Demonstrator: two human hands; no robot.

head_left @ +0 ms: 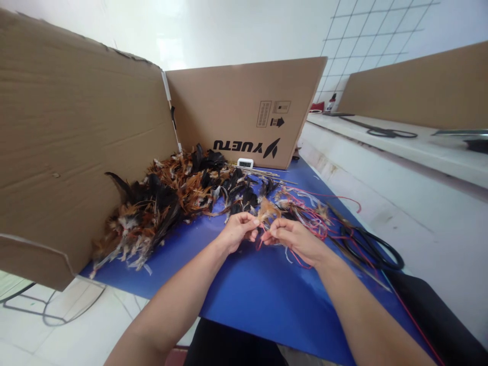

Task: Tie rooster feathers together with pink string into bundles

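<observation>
L hand (pixel 241 232) pinching tan feather bundle (pixel 268 209) w/ red string (pixel 261 241), R hand (pixel 293 238) fingertips together on string, ctr of frame, feather pile (pixel 152 203) at L.

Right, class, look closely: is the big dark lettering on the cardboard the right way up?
No, the big dark letters on the cardboard panel behind the feathers stand upside down.

On the table (pixel 240 295) before you, feathers (pixel 190 188) spread from the left across the back, beside the cardboard (pixel 244 112). A small clock (pixel 245 163) sits behind them, near the cardboard. Strings (pixel 324 223) lie right of the feathers, with scissors (pixel 371 249) farther right, beside the wall.
</observation>
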